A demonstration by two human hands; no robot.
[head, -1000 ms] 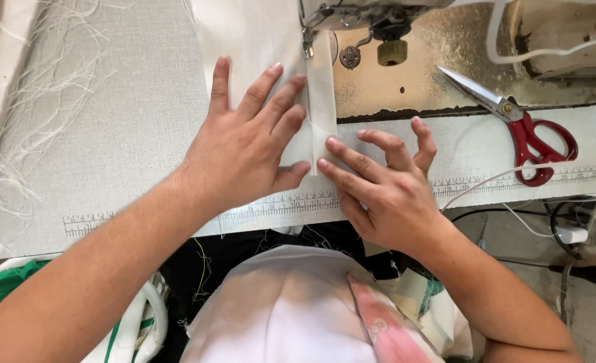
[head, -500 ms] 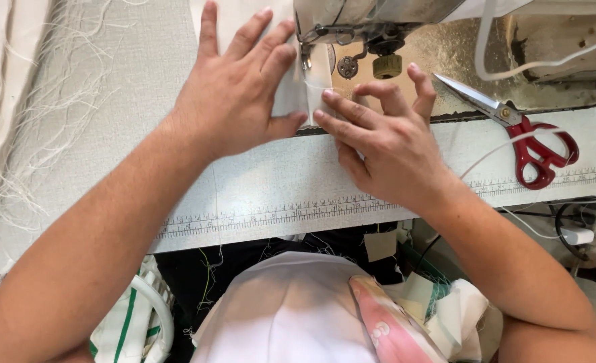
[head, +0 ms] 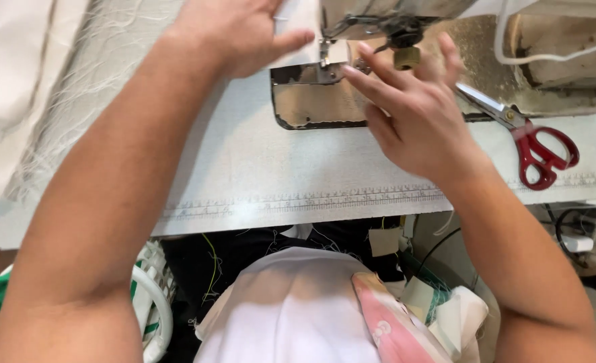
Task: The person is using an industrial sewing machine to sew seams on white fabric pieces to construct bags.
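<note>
My left hand (head: 234, 30) lies flat at the top edge, thumb out toward the needle; its fingertips are cut off by the frame. My right hand (head: 412, 111) hovers over the worn metal plate (head: 311, 104) with fingers spread, its index tip beside the presser foot (head: 328, 54). A small end of white fabric (head: 340, 52) sits under the foot between the two hands. The sewing machine head (head: 392, 13) hangs just above them. Neither hand grips anything.
Red-handled scissors (head: 540, 151) lie on the machine bed to the right. White cloth (head: 15, 81) with loose threads is piled on the left. A printed ruler strip (head: 298, 202) runs along the table's front edge. White and pink cloth (head: 298, 316) lies in my lap.
Both hands have slid away from me toward the needle, pushing the white fabric through. The metal plate, covered before, now shows bare. The view has shifted forward.
</note>
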